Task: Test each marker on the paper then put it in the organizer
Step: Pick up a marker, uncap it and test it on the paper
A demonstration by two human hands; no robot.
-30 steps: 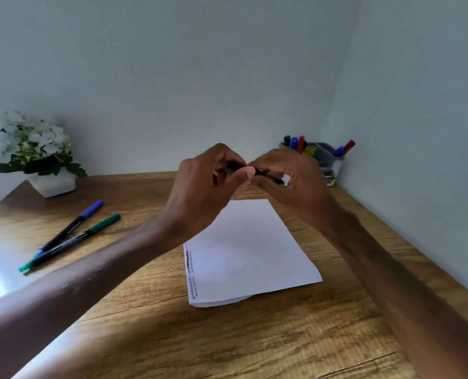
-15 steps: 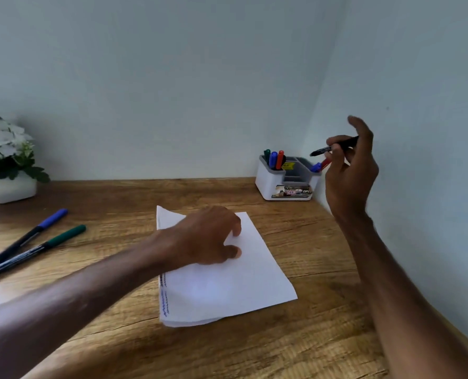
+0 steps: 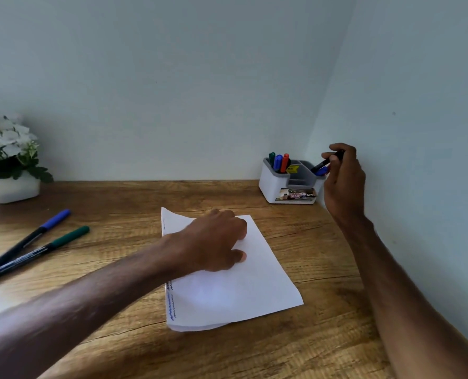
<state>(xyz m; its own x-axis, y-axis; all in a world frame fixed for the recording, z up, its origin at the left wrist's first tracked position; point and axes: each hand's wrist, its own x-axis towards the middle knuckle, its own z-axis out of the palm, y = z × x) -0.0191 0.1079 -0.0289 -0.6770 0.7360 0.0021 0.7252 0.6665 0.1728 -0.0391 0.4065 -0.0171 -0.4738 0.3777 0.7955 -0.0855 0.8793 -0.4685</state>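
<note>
My right hand pinches a black marker and holds it tilted, tip down, over the right compartment of the white and grey organizer in the back right corner. A blue marker stands in that compartment; a green, a blue and a red marker stand in its left one. My left hand rests with curled fingers on the white paper, which shows squiggles along its left edge. A blue-capped marker and a green-capped marker lie on the wooden desk at the left.
A white pot of white flowers stands at the back left. Walls close the desk at the back and along the right, right next to the organizer. Bare wood lies in front of the paper.
Both hands held the black marker together a second ago. The left hand then dropped onto the paper. The right hand carried the marker to the right and lowered it over the organizer.
</note>
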